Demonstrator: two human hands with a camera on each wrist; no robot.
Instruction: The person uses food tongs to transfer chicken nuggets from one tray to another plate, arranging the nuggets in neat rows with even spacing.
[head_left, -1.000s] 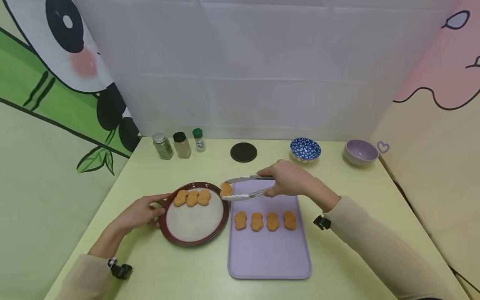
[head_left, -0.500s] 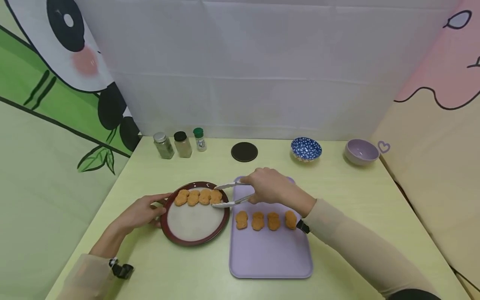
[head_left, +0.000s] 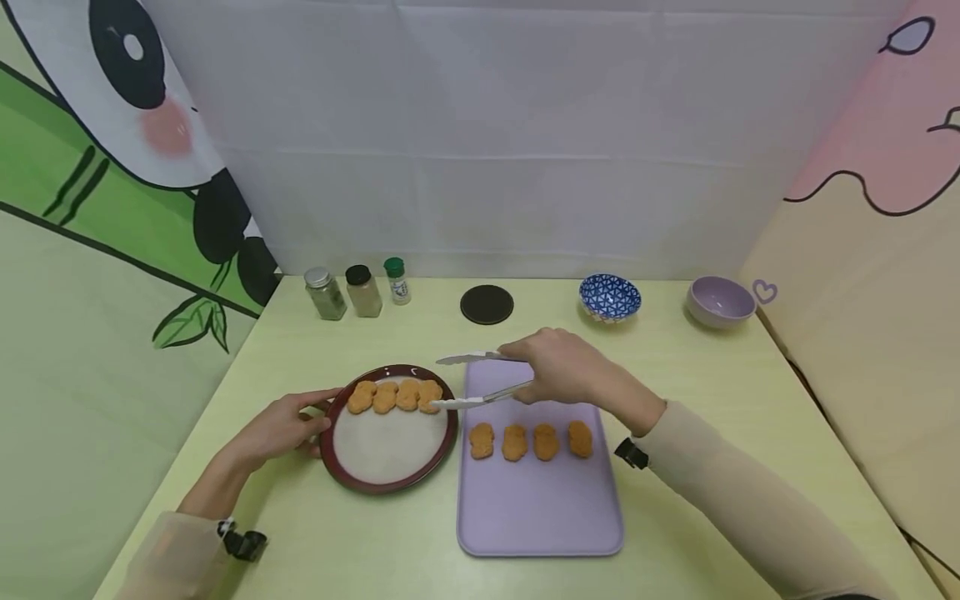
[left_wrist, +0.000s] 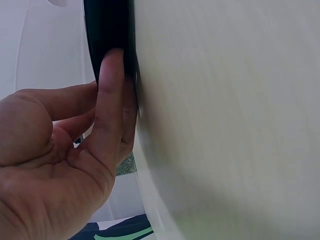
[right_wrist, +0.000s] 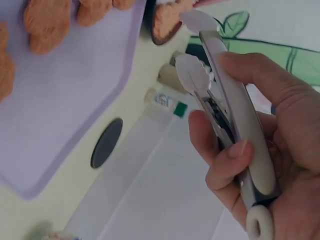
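Observation:
My left hand (head_left: pixel 281 429) holds the left rim of a round plate (head_left: pixel 341 467) with a brown border; in the left wrist view its fingers reach under the dark edge. Several nuggets (head_left: pixel 385 397) lie in a row across the plate's upper part. In my right hand (head_left: pixel 562 367) is a pair of tongs (head_left: pixel 480 400), its arms spread and nothing between the tips. The lower tip is by the rightmost nugget on the plate; whether it touches cannot be told. On the lilac tray (head_left: pixel 540 517) several more nuggets (head_left: pixel 514 442) form a row.
Three spice jars (head_left: pixel 363 292) stand at the back left. A black disc (head_left: pixel 487 305) lies at the back middle. Farther right are a blue patterned bowl (head_left: pixel 610 297) and a purple bowl (head_left: pixel 720 302). A white cloth wall closes off the back.
The tongs carried a nugget leftward onto the plate, at the row's right end, and let it go. Since then the right hand has drawn back slightly right with the tongs spread.

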